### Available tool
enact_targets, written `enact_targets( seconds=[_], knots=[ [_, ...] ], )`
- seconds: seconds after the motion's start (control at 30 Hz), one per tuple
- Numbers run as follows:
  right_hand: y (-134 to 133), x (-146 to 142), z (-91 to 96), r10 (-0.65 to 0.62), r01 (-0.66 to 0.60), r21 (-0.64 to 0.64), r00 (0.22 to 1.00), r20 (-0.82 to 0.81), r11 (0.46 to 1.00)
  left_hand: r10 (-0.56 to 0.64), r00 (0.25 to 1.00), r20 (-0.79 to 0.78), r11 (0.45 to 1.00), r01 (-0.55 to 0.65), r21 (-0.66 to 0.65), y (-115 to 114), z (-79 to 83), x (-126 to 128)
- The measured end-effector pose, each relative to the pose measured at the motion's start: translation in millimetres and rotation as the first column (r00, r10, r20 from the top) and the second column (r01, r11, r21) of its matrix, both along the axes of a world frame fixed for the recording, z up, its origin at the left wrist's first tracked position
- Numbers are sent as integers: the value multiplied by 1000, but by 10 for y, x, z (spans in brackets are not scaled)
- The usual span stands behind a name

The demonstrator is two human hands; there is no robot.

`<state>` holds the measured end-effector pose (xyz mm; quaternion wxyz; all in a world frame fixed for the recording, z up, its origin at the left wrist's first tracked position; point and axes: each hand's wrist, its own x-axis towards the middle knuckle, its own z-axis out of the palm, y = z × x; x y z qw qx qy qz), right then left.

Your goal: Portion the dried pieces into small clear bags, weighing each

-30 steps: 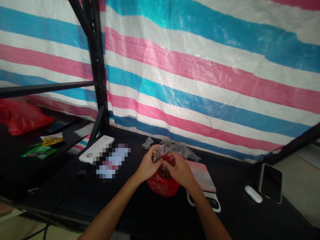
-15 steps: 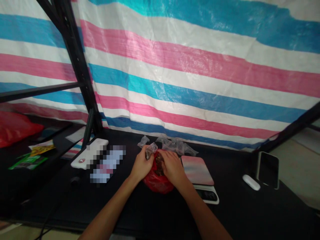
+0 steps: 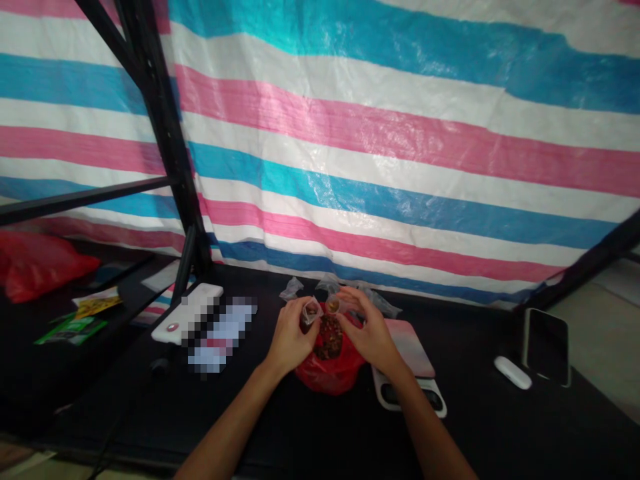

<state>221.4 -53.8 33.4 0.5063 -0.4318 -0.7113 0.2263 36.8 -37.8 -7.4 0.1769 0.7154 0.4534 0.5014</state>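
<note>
My left hand (image 3: 293, 337) is closed round a small clear plastic bag (image 3: 312, 309), with its mouth facing up and some dark brown bits inside. My right hand (image 3: 370, 330) is raised over the red plastic bag (image 3: 327, 377), thumb and fingers curved round a small, round, tan thing (image 3: 333, 306) whose kind I cannot make out. Brown dried crumbs (image 3: 329, 339) fill the open red bag, which sits on the black table between both hands. Close beside my right forearm lies a kitchen scale (image 3: 411, 348), partly covered by that arm.
Behind the hands lie clear plastic bags (image 3: 291, 289). To the left are a white device (image 3: 193, 310), a blurred packet (image 3: 220, 340), green (image 3: 75, 330) and yellow (image 3: 97, 303) packets, and another red bag (image 3: 45, 267). Rightward are a white case (image 3: 513, 373) and a phone (image 3: 547, 347).
My right hand has come up out of the red bag, so the brown crumbs show more. My left hand keeps the clear bag, its mouth now turned up. The whole view has shifted slightly.
</note>
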Motion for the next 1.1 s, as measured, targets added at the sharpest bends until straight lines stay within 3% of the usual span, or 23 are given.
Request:
enact_targets(
  seconds=[0.27, 0.43, 0.57, 0.67, 0.83, 1.1],
  knots=[
    [-124, -103, 73, -2, -71, 212, 946, 325, 975, -110, 981, -163, 992, 118, 41, -95, 83, 15],
    [-121, -77, 77, 7, -95, 234, 937, 348, 968, -132, 972, -193, 989, 142, 39, -80, 49, 14],
    [-95, -23, 84, -70, 18, 197, 962, 262, 980, -147, 973, -176, 989, 149, 0, -78, 52, -2],
    [-64, 41, 63, -119, 83, 161, 966, 228, 983, -130, 985, -117, 991, 127, -33, -75, 57, -23],
    [-96, 12, -2, 32, -60, 61, 921, 389, 996, -79, 996, 43, 994, 81, -70, -55, 55, -29],
    [-145, -173, -22, -23, 4, 45, 908, 418, 999, -138, 931, 339, 960, 210, -187, 9, 32, 2]
  ],
)
